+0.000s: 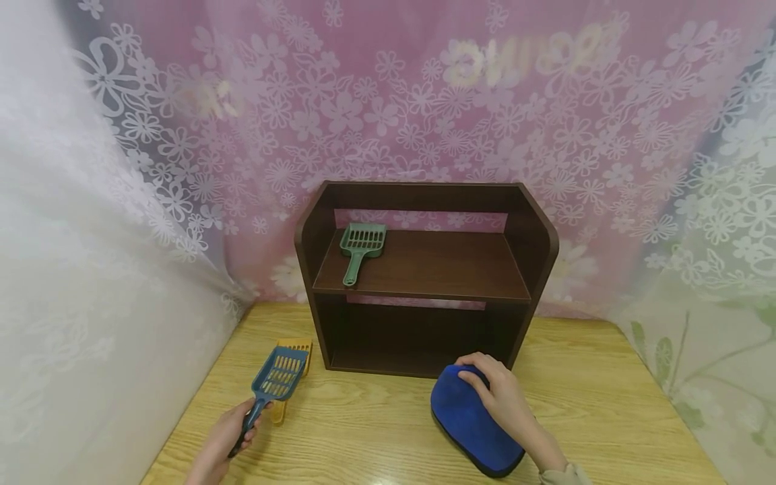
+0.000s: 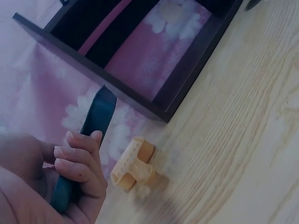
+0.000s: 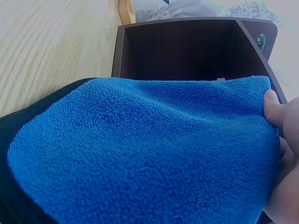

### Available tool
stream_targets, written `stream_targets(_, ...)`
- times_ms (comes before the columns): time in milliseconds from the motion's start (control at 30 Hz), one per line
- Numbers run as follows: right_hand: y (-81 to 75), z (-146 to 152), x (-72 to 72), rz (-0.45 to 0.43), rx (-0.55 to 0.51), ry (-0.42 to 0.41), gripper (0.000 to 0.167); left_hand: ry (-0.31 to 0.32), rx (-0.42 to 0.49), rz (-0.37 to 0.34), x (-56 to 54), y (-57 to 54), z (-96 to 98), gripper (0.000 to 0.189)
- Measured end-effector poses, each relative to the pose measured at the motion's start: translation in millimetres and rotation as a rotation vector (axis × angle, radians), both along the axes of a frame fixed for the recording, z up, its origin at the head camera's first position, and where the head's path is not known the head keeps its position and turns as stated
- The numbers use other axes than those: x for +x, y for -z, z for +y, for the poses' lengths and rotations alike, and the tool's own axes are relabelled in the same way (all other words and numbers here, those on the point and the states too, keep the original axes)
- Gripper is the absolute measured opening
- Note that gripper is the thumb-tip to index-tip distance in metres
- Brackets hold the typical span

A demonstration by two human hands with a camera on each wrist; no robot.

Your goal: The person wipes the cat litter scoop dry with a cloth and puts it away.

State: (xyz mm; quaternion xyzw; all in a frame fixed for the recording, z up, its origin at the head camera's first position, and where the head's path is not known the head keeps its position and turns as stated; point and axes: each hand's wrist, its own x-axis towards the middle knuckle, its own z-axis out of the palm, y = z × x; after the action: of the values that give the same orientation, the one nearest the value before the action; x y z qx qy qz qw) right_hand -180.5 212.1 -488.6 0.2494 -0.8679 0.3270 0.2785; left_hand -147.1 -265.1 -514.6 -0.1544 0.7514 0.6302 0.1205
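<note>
My left hand (image 1: 225,431) grips the handle of a dark blue litter scoop (image 1: 280,372), its slotted head pointing away from me. Partly behind it in the head view, a yellow-orange litter scoop (image 1: 279,411) lies on the table; the left wrist view shows this orange scoop (image 2: 133,165) below the fingers. At the right, my right hand (image 1: 500,397) pinches the far end of a blue fleecy pad with black edging (image 1: 469,421), thumb on its top face. The pad (image 3: 140,149) fills much of the right wrist view. A green litter scoop (image 1: 362,249) lies on the upper shelf's left side.
A dark brown two-tier shelf (image 1: 424,263) stands at the back of the wooden table (image 1: 364,431). Its front lower edge is close to the pad's far end. Pink flowered curtain (image 1: 394,108) hangs behind, with pale curtains at both sides.
</note>
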Motion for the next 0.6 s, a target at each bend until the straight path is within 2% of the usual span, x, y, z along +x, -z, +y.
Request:
stream_targets(333,-0.7,1.5,0.2,0.006,0.001,-0.001,0.025,0.175,0.008,0.044,-3.3,-8.2,20.3,0.054)
stream_targets(600,-1.6,3.7,-0.9,0.012,-0.009,-0.002,0.026,0.215,-0.028,0.021,-11.0,-12.4,37.7,0.057)
